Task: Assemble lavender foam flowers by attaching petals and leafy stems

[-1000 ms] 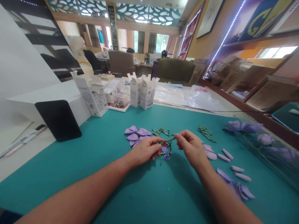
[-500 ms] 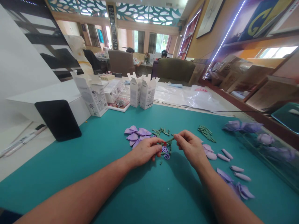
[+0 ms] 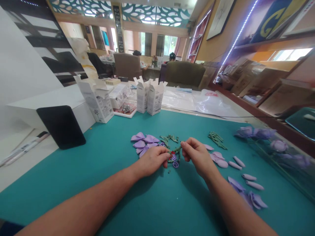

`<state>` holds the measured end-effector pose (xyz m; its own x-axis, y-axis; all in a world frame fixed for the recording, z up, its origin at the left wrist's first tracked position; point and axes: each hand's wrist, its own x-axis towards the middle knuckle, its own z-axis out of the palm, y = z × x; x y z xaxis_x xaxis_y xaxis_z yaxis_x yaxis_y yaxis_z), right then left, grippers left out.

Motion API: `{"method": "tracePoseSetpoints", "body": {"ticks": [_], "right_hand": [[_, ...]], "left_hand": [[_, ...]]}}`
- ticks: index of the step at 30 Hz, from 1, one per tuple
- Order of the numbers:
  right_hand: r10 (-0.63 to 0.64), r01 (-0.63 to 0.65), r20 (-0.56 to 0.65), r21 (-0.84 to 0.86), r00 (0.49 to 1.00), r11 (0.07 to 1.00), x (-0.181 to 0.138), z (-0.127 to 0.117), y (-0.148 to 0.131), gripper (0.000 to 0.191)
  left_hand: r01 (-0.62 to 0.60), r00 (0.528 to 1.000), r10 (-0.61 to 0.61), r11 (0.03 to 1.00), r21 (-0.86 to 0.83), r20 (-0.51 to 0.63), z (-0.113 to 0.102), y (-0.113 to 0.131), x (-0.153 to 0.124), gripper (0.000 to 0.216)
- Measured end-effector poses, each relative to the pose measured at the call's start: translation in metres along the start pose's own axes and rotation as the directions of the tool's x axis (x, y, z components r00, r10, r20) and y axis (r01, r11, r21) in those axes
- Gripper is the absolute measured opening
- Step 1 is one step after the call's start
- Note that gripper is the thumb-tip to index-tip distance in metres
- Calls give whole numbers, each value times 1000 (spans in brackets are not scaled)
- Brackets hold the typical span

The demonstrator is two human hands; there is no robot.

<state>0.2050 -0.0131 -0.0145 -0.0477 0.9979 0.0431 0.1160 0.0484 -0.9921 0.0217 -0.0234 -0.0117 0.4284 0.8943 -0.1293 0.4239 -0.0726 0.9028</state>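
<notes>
My right hand [image 3: 198, 156] pinches one end of a thin green plastic stem piece [image 3: 177, 148] between thumb and forefinger. The fingertips of my left hand [image 3: 150, 161] are closed at the stem's other end; the exact grip is partly hidden. A small red part [image 3: 173, 152] shows beside the stem. Just below lie purple openwork rings [image 3: 175, 164] and more green bits. Left of these, behind my left hand, is a cluster of purple petals [image 3: 149, 139]. Small green leaf pieces [image 3: 173, 138] lie beyond the hands.
On the green mat [image 3: 123, 203], pale petals [image 3: 221, 162], bud-shaped pieces [image 3: 254, 185] and a pile of green sticks [image 3: 217, 141] lie to the right. Purple flowers [image 3: 264, 133] lie farther right. White boxes [image 3: 155, 98] and a black tablet-like panel [image 3: 61, 127] stand behind.
My right hand has moved slightly left and down, closer to my left hand, with the green stem piece. Less of the stem shows between them. My left fingers have curled in a little.
</notes>
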Motion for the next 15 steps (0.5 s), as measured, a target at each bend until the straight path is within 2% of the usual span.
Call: {"method": "tracePoseSetpoints", "body": {"ticks": [8,15], "right_hand": [[34,-37,50,72,998,997,4,-2,8,40],[39,-42,26,113,999,993,1,4,8,40]], "left_hand": [[-26,999,26,999,23,-18,-1,4,-2,25],[-52,997,54,998,39,-48,0,4,-2,26]]}}
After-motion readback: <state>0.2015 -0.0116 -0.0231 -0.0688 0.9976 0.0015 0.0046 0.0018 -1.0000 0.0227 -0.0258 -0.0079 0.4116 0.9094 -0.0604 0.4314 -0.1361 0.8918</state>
